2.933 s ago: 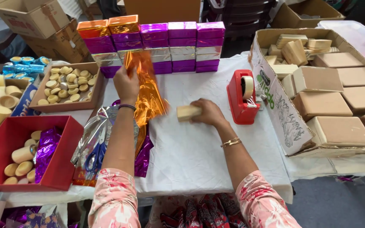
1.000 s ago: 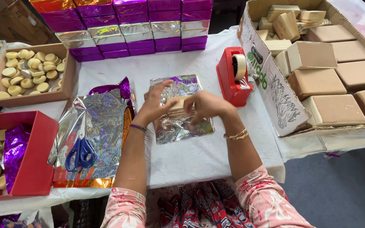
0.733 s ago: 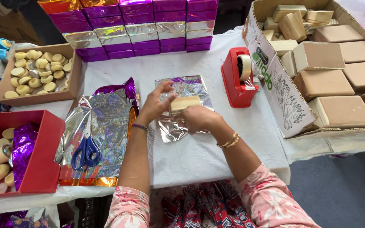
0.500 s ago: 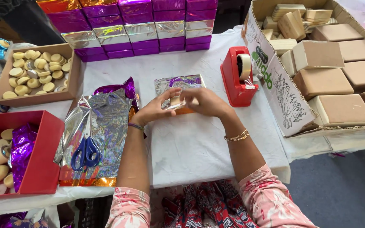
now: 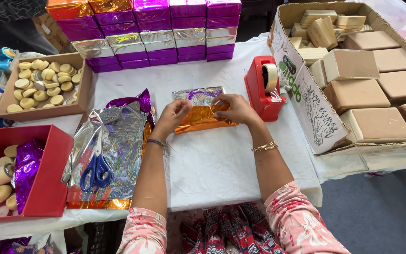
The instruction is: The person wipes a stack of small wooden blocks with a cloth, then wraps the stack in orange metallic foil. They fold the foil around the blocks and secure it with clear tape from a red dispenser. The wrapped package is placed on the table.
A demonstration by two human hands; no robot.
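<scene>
- Since the earlier frame, orange foil sheet (image 5: 203,118) now folds over the hidden block.
- Left hand (image 5: 174,115) and right hand (image 5: 233,107) press it flat against the worktop (image 5: 222,164), fingers closed on its edges, so the fold holds.
- Red tape dispenser (image 5: 263,87) stands just beside the right hand.

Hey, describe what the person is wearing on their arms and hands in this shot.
Both arms wear pink sleeves with a floral print, reaching about to the elbow; the forearms are bare. The left hand has a thin purple band around its wrist. The right hand has slim gold bangles at the wrist. No gloves show, and no rings can be made out.
</scene>
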